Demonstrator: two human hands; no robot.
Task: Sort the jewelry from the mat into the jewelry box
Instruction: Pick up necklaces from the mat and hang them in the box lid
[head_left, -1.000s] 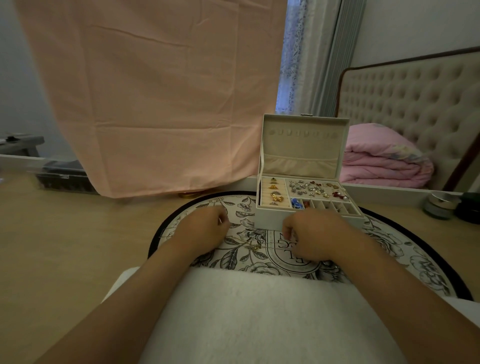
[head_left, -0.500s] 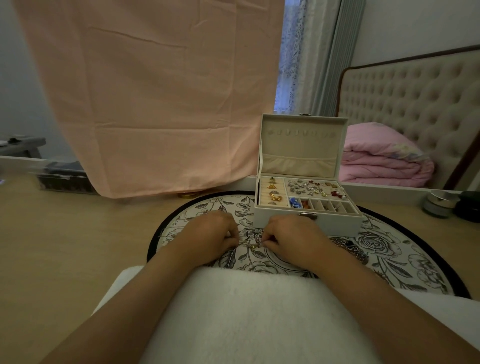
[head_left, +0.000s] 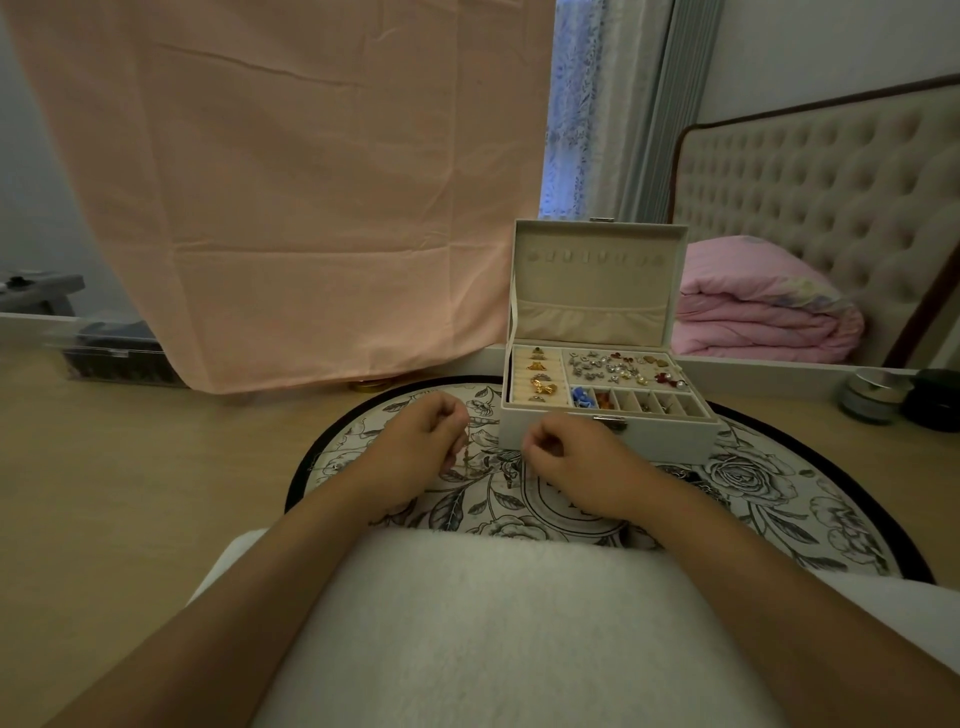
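Observation:
The white jewelry box (head_left: 654, 439) stands open on the far part of the round floral mat (head_left: 769, 499). Gold rings fill its left slots, with silver and red pieces and small dividers to the right. My left hand (head_left: 423, 447) hovers just left of the box's front, fingers curled, pinching a thin gold chain (head_left: 468, 456) that dangles from its fingertips. My right hand (head_left: 569, 460) is in front of the box's left corner, thumb and forefinger pinched on what looks like the chain's other end. A silver piece (head_left: 675, 474) lies on the mat to the right of my right hand.
A white towel (head_left: 498, 623) covers my lap at the near edge of the mat. A pink cloth (head_left: 291, 208) hangs behind. Two small jars (head_left: 872, 397) stand at the far right, and a dark clear-lidded case (head_left: 119, 358) sits at the far left on the wooden surface.
My hands met over a gold piece on the mat, pinched it, then rose and drew slightly apart, with the chain now hanging off the mat.

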